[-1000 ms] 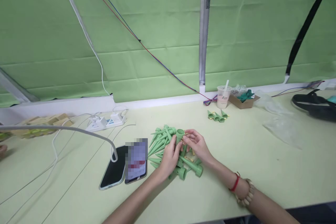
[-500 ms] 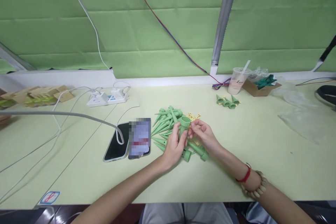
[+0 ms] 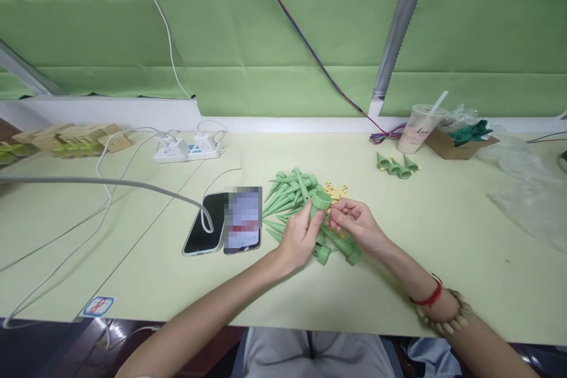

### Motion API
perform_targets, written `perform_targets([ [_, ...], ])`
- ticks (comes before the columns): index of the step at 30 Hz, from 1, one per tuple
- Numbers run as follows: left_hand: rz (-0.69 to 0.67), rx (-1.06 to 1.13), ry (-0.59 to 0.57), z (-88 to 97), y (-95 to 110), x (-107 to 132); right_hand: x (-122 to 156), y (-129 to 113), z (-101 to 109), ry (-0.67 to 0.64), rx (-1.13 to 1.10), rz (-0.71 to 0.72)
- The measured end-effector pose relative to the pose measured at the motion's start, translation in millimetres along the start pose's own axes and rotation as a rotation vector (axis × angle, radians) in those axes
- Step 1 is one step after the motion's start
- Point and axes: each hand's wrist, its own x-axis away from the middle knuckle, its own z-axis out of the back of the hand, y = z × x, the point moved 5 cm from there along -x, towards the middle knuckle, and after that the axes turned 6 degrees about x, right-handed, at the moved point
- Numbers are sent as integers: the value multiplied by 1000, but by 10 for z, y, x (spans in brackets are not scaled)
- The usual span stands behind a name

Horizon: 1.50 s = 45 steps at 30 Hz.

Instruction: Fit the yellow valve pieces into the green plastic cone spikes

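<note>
My left hand (image 3: 297, 241) is closed around a green plastic watering spike (image 3: 322, 201), its wide ribbed mouth tilted up. Beside that mouth, the thumb and fingertips of my right hand (image 3: 359, 228) are pinched together. Whatever they hold, if anything, is too small and hidden to name. Under and behind both hands lies a pile of similar green spikes (image 3: 283, 194), mostly pointing left. Small yellow plastic pieces (image 3: 335, 190) are heaped just beyond my right hand.
Two phones, one dark (image 3: 207, 224) and one lit (image 3: 243, 221), lie left of the pile, with a grey cable over the dark one. A power strip (image 3: 188, 152) is behind them. Several short green cones (image 3: 396, 166), a drink cup (image 3: 415, 130) and a cardboard box (image 3: 460, 149) stand back right.
The camera view has shifted, so the whole scene sits further right and slightly higher. My left hand still holds the spike, and my right fingers stay pinched beside its rim.
</note>
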Motion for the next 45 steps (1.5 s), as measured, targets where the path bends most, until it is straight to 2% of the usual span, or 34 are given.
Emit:
perform_targets([
  [10, 118, 156, 20, -47, -69, -9, -17, 48, 70, 130, 143, 107],
  [14, 106, 98, 35, -6, -92, -57, -45, 75, 55, 78, 56, 47],
  [22, 98, 82, 37, 7, -67, -65, -54, 76, 119, 171, 86, 40],
  [28, 149, 110, 37, 7, -91, -92, -4, -73, 125, 248, 354, 317],
  [34, 128, 55, 40, 24, -70, -96, -51, 21, 137, 179, 262, 139],
  [38, 119, 12, 40, 23, -108, -102, -59, -7, 176, 230, 292, 205],
  [43, 92, -20, 45, 33, -126, -116, -81, 40, 169, 169, 289, 115],
  [45, 90, -23, 42, 34, -121, -115, -81, 25, 183, 179, 320, 131],
])
